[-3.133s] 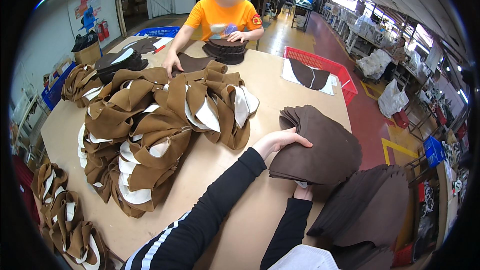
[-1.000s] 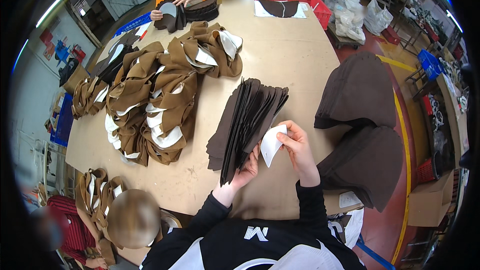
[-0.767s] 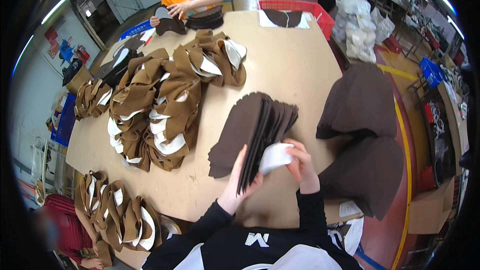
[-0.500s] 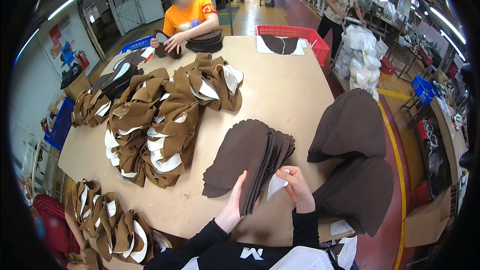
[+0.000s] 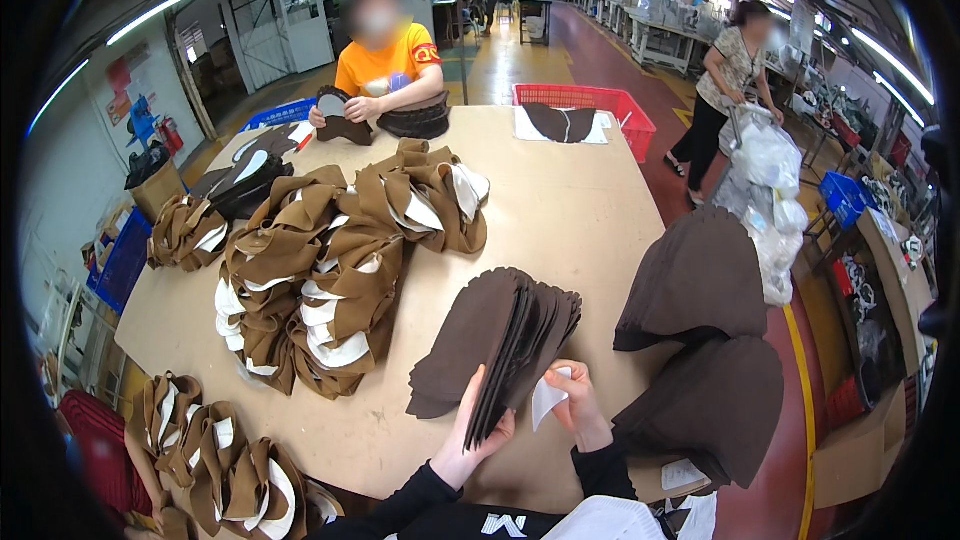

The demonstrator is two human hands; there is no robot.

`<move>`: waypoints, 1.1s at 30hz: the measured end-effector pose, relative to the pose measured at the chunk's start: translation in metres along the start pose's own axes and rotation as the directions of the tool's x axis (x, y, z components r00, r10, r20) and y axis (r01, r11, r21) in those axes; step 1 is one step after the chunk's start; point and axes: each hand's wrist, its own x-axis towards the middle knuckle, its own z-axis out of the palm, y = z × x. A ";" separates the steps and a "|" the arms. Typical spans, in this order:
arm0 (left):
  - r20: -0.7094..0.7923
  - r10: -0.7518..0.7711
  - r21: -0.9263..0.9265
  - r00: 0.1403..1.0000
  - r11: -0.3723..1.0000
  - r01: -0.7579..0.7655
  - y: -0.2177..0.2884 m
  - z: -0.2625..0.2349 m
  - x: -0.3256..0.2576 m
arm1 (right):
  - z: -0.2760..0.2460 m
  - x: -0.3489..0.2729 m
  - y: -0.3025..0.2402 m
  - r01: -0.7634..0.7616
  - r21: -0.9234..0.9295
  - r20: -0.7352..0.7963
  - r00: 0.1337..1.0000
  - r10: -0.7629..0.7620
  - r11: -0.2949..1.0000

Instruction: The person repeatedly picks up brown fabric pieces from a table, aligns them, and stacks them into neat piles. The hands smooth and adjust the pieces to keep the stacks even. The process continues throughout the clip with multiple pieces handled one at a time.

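A thick sheaf of dark brown cut pieces with scalloped edges [image 5: 465, 335] stands fanned on the table's near side. Around its lower end my left hand [image 5: 478, 425] is closed, thumb on one side and fingers on the other. Just to the right, my right hand [image 5: 578, 402] pinches a small white piece [image 5: 547, 398] between thumb and fingers, apart from the sheaf. Two more stacks of dark brown pieces lie on the right, an upper stack [image 5: 690, 275] and a lower one [image 5: 705, 400] partly under it.
Bundles of tan and white pieces [image 5: 310, 280] cover the table's left half. A co-worker in an orange shirt [image 5: 390, 65] handles a dark piece across the table [image 5: 560, 200]. A red basket [image 5: 625, 130] stands at the far edge. On the right, a person pushes a bag-laden cart [image 5: 765, 170].
My left hand has spread the sheaf a little wider at the top. The white piece has shifted slightly left in my right hand. The person with the cart has moved right and nearer.
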 end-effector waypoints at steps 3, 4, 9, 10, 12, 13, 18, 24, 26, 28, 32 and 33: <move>-0.107 0.089 0.067 0.990 0.994 -0.082 -0.009 0.014 -0.015 | 0.008 -0.003 0.011 0.060 -0.059 -0.006 0.998 -0.060 0.996; -0.151 0.102 0.086 0.983 0.992 -0.090 -0.009 0.022 -0.016 | 0.004 -0.002 0.012 0.047 -0.089 0.029 0.999 -0.045 0.995; 0.057 0.249 0.239 0.967 0.937 -0.256 -0.015 0.047 -0.032 | 0.038 -0.008 0.017 0.479 -0.518 0.385 0.870 -0.306 0.708; 0.084 0.239 0.222 0.968 0.942 -0.252 -0.015 0.047 -0.033 | 0.036 -0.011 0.017 0.410 -0.464 0.335 0.902 -0.273 0.785; 0.108 0.185 0.151 0.977 0.968 -0.199 -0.011 0.049 -0.036 | 0.031 -0.014 0.014 0.384 -0.469 0.274 0.919 -0.283 0.795; 0.155 0.144 0.142 0.977 0.976 -0.167 -0.009 0.042 -0.032 | 0.029 -0.014 0.009 0.363 -0.490 0.235 0.930 -0.281 0.792; 0.141 0.005 0.136 0.990 0.990 -0.024 -0.004 0.035 -0.022 | 0.045 -0.028 0.001 0.176 -0.611 -0.117 0.944 -0.309 0.772; -0.031 0.110 0.270 0.993 0.958 -0.097 -0.009 0.034 -0.015 | 0.063 -0.044 -0.015 0.172 -0.679 -0.211 0.885 -0.414 0.714; -0.041 0.094 0.322 0.995 0.944 -0.076 -0.010 0.036 -0.014 | 0.069 -0.047 -0.021 0.166 -0.684 -0.234 0.873 -0.429 0.710; -0.061 0.046 0.367 0.997 0.930 -0.021 -0.023 0.049 -0.023 | 0.065 -0.053 -0.029 0.126 -0.799 -0.233 0.836 -0.496 0.588; -0.055 0.013 0.421 0.998 0.907 0.012 -0.034 0.028 -0.019 | 0.068 -0.067 -0.050 0.207 -0.954 -0.003 0.718 -0.696 0.217; -0.056 -0.003 0.474 0.998 0.880 0.029 -0.034 0.026 -0.022 | 0.069 -0.071 -0.054 0.198 -0.928 -0.083 0.714 -0.695 0.314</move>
